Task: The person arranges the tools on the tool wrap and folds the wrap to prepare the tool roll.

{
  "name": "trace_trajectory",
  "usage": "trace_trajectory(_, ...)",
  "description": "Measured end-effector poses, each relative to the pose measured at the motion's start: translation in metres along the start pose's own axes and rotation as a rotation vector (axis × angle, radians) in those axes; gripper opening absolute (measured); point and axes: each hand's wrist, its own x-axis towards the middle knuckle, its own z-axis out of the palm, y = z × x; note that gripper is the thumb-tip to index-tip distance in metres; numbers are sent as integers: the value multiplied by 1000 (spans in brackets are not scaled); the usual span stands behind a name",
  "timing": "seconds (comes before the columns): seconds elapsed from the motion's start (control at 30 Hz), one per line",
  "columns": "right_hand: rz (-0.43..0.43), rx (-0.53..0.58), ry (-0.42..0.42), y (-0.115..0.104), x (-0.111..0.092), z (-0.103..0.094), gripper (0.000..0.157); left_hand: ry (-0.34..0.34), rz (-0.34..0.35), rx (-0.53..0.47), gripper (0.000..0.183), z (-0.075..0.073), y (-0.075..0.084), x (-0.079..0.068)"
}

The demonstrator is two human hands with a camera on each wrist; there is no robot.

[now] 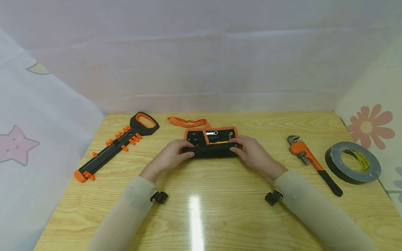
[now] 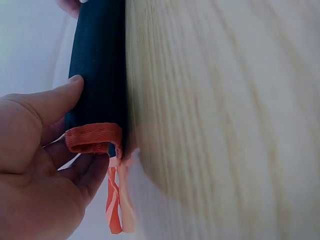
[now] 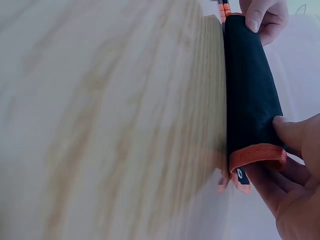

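A black tool roll point(image 1: 209, 151) with orange edging lies on the table, its near part folded over into a flat tube. My left hand point(image 1: 171, 153) grips the tube's left end, thumb on the near face and fingers behind. At the opposite end, my right hand point(image 1: 251, 153) holds it the same way. Beyond the tube, the unrolled part shows numbered pockets and a small shiny tool with a ring end point(image 1: 215, 132). An orange tie strap point(image 1: 190, 122) trails from the far edge. In the right wrist view, orange trim point(image 3: 257, 152) borders the tube's open end.
To the left lies a black rack with orange clips and handle point(image 1: 110, 150). On the right are an orange pipe wrench point(image 1: 309, 157) with a black grip and a roll of grey tape point(image 1: 336, 162). A pale cloth wall point(image 1: 220, 69) stands behind the wooden table point(image 1: 226, 209).
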Motion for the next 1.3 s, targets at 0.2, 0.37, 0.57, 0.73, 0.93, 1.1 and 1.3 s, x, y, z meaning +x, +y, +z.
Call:
trace_trajectory(0.2,14,4,-21,4,0,1,31,-7,-26,-1,33,2,2,4)
trace_trajectory(0.37,36,12,-25,7,-1,1,32,6,-42,-26,33,5,3,6)
trace_trajectory(0.57,60,-3,-45,8,-1,2,43,36,-93,-102,29,5,5,8)
trace_trajectory(0.73,100,-1,-94,8,-2,3,62,58,-141,-181,23,5,2,13)
trace_trajectory(0.93,81,-3,-104,8,-3,2,69,67,-177,-254,20,3,2,16)
trace_trajectory(1.1,30,-34,-101,7,-4,4,68,53,-230,-348,18,-1,5,20)
trace_trajectory(1.3,7,-70,-67,7,-3,4,63,20,-288,-437,17,-5,5,26)
